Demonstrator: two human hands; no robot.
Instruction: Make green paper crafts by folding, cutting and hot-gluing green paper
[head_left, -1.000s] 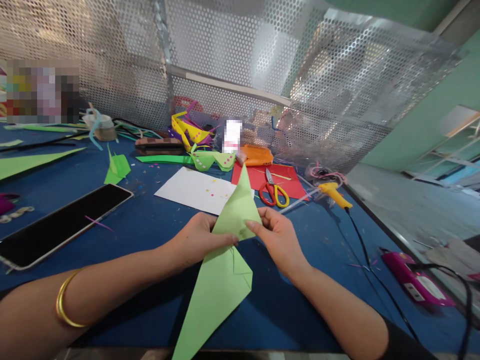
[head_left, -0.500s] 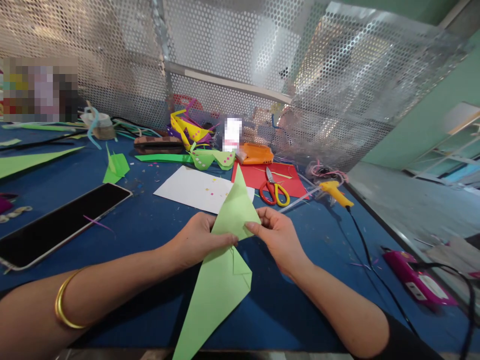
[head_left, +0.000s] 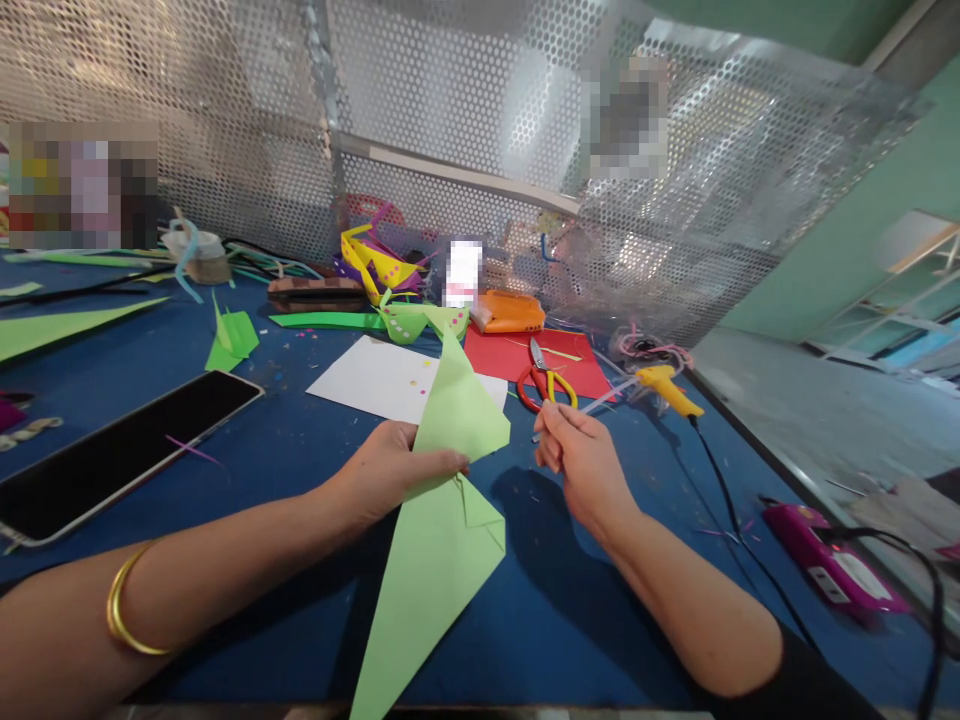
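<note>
Pinched at its middle, a long light green folded paper [head_left: 442,570] is held by my left hand [head_left: 397,465], thumb on top. One point of the paper reaches up over the white sheet [head_left: 360,378]; the other runs down past the table's front edge. To the right of the paper, my right hand [head_left: 581,455] is apart from it, its fingers curled together; whether anything small is between them cannot be made out. Just beyond that hand lie scissors [head_left: 538,365] with red and yellow handles, on red paper [head_left: 487,352].
A black-screened phone [head_left: 135,450] lies left. Behind are a green paper mask [head_left: 405,322], an orange object [head_left: 510,312] and a brown case [head_left: 315,294]. At right are a yellow glue gun [head_left: 667,388] with its cord and a magenta box [head_left: 825,560]. A perforated metal screen [head_left: 450,90] stands behind.
My right hand has let go of the green paper and moved right, its fingers now curled. The paper's upper part has shifted slightly left, still in my left hand.
</note>
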